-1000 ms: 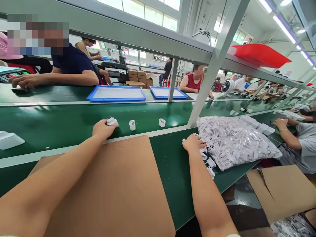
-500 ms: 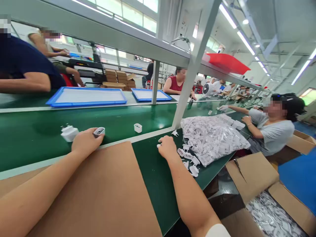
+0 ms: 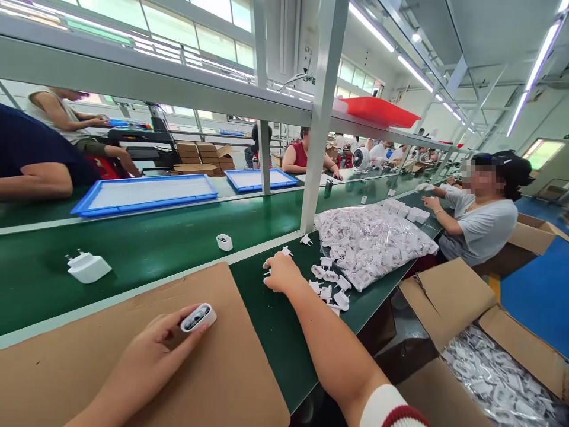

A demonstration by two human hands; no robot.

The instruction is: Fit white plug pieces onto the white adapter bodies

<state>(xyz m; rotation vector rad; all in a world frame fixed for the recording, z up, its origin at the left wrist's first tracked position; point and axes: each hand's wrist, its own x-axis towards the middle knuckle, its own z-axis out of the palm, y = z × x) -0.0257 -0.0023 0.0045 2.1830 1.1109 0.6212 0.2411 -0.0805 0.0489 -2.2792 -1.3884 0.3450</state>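
Pinching a white case (image 3: 199, 318), your left hand (image 3: 160, 350) has its thumb and fingers clamped on the sides, with the open end showing. It is over the brown cardboard (image 3: 240, 367), near the right edge. Your right hand (image 3: 283, 274) is low over the green desk (image 3: 271, 326), near the far edge, fingers bent. A bit of white shows by the fingertips, but I cannot tell if they are closed on it. A pin piece (image 3: 287, 251) is just beside the knuckles.

The step in hand looks like holding the case while the right hand gets a small piece. I think the next move calls for a tight left pinch, with no finger over the open end.

Loose pieces (image 3: 331, 276) lie beside a big clear bag (image 3: 377, 243), toward the desk's front edge. Past the far edge, the green belt (image 3: 155, 255) holds a plug (image 3: 89, 268) and a second case (image 3: 224, 242). Beyond are blue trays (image 3: 151, 191). A red tray (image 3: 377, 111) is on the shelf (image 3: 178, 89). A person in a grey shirt (image 3: 482, 222) is at the right, behind an open box (image 3: 448, 296) of white parts.
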